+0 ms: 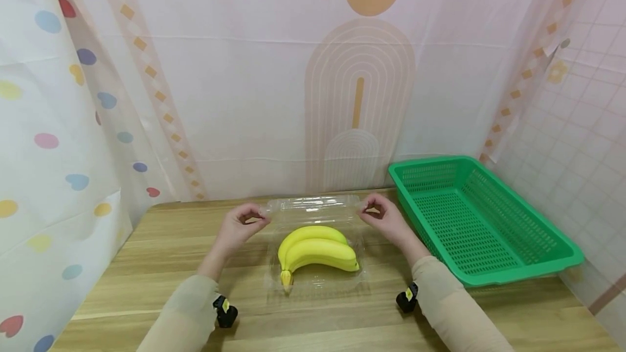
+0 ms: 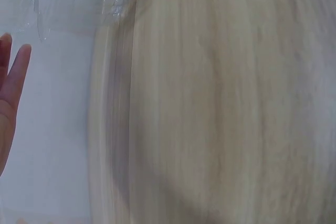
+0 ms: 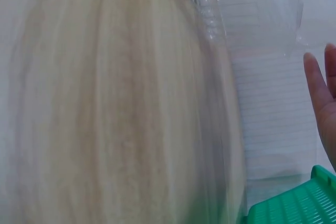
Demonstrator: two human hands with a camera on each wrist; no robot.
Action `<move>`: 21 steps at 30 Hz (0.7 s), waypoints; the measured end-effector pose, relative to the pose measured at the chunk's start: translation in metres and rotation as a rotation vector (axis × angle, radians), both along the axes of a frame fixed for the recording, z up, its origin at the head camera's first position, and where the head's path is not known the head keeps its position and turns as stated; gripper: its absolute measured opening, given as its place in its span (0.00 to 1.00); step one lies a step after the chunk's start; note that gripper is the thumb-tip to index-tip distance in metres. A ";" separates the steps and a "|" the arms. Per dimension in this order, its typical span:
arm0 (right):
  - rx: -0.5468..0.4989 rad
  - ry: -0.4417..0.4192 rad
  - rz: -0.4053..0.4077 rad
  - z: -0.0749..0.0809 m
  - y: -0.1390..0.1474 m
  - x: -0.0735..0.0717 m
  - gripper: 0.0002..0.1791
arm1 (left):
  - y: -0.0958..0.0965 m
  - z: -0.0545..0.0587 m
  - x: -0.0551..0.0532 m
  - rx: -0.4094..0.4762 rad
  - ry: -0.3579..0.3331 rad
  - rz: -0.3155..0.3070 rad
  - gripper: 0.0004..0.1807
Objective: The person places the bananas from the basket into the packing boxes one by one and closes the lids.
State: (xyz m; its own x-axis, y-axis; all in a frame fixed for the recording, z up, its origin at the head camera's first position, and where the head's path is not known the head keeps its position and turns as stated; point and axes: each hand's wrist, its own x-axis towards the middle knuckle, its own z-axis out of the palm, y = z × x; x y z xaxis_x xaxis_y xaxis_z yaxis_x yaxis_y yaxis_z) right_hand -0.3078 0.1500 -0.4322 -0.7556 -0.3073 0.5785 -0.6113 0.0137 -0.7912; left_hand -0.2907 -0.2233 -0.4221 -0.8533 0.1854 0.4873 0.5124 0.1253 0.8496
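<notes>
A bunch of yellow bananas [image 1: 320,251] lies in the base of a clear plastic clamshell container [image 1: 318,286], stem toward the near left. Behind the fruit the container's transparent lid [image 1: 314,209] is raised. My left hand [image 1: 242,221] pinches the lid's left corner between thumb and index finger. At the opposite corner my right hand [image 1: 386,222] pinches the lid the same way. Only some fingers of the left hand [image 2: 9,98] enter the left wrist view; the right hand [image 3: 324,103] shows likewise at the right wrist view's edge. Neither wrist view shows the pinching contact.
A green plastic basket [image 1: 455,221] with slotted walls stands on the right of the wooden table [image 1: 176,243], beyond the right forearm. A patterned curtain [image 1: 254,96] hangs along the back edge and both sides. Small black wrist cameras [image 1: 226,313] sit under both forearms.
</notes>
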 end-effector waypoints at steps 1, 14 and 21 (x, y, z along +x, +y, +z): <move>-0.002 0.001 0.012 0.000 0.001 0.000 0.09 | -0.001 -0.001 0.000 0.002 -0.003 -0.020 0.07; 0.102 -0.016 -0.023 0.000 0.003 0.008 0.10 | -0.008 -0.005 0.004 -0.018 -0.017 -0.135 0.11; 0.168 0.040 -0.012 0.013 0.001 0.023 0.12 | -0.010 -0.004 0.005 -0.046 -0.005 -0.183 0.09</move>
